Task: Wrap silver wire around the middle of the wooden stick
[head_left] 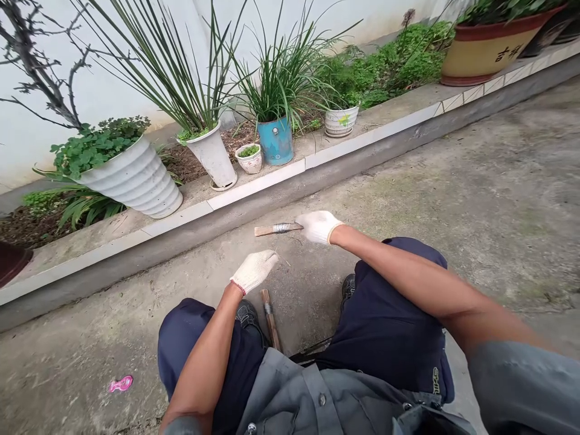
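My right hand [318,226], in a white knit glove, is closed around one end of a short wooden tool with a metal band [277,229], held level above the concrete ground. My left hand [254,269], also gloved, hangs just below and left of it with its fingers curled together; I cannot make out anything in it. A second wooden-handled tool [270,320] lies on the ground between my feet, just under the left hand. I am squatting, with dark shorts over both knees.
A raised tiled ledge [254,187] runs across in front, carrying a ribbed white pot [136,178], a tall white pot [212,157], a blue pot [276,141], two small pots and a large tan pot [484,51]. A pink scrap [120,383] lies at lower left.
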`<state>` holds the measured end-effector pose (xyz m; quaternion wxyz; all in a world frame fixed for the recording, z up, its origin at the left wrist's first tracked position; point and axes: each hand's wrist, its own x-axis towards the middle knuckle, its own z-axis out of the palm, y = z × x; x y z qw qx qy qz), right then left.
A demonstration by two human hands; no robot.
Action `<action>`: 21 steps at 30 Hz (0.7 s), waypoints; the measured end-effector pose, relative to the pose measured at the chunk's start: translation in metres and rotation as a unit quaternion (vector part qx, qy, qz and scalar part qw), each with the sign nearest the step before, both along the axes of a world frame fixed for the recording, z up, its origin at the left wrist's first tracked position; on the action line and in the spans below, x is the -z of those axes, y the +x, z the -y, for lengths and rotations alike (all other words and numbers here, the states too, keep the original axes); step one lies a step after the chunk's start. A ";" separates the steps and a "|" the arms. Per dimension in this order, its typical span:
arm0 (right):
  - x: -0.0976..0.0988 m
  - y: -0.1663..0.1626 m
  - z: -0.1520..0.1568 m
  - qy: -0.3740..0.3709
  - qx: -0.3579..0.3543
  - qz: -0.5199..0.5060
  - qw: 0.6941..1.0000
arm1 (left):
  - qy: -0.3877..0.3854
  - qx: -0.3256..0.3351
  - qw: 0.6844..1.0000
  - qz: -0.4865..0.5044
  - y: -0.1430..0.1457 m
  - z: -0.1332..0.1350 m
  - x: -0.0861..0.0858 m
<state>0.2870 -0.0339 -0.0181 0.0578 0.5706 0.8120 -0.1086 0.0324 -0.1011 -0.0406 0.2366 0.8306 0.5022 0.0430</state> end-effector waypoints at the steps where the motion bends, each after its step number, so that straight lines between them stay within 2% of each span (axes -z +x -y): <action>1: 0.001 0.000 -0.001 0.008 0.013 0.024 1.000 | 0.000 0.006 1.000 -0.008 0.000 0.000 0.000; 3: 0.004 0.000 -0.001 -0.002 0.025 0.069 0.997 | 0.007 0.013 1.000 -0.021 -0.001 0.000 0.000; 5: 0.006 0.002 0.000 -0.038 0.000 0.108 0.993 | 0.020 0.015 0.999 -0.029 -0.003 -0.001 0.001; 8: 0.013 0.006 0.004 -0.119 -0.115 0.134 0.977 | 0.040 0.002 0.999 -0.025 -0.007 -0.004 0.001; 11: 0.017 0.009 0.010 -0.207 -0.237 0.075 0.946 | 0.040 -0.016 0.999 -0.005 -0.008 -0.006 0.000; 13: 0.015 0.011 0.014 -0.248 -0.274 0.000 0.929 | 0.022 -0.018 1.000 0.011 -0.007 -0.006 -0.001; 15: 0.009 0.012 0.018 -0.278 -0.274 -0.086 0.916 | -0.001 -0.014 1.000 0.025 -0.005 -0.005 -0.001; 17: -0.001 0.012 0.019 -0.290 -0.239 -0.153 0.914 | -0.021 -0.007 0.999 0.035 -0.003 -0.003 0.000; 19: -0.008 0.010 0.018 -0.263 -0.182 -0.184 0.929 | -0.032 -0.011 0.999 0.039 -0.003 -0.002 0.001; 21: -0.012 0.009 0.014 -0.196 -0.124 -0.181 0.956 | -0.029 -0.025 0.999 0.039 -0.003 -0.001 0.001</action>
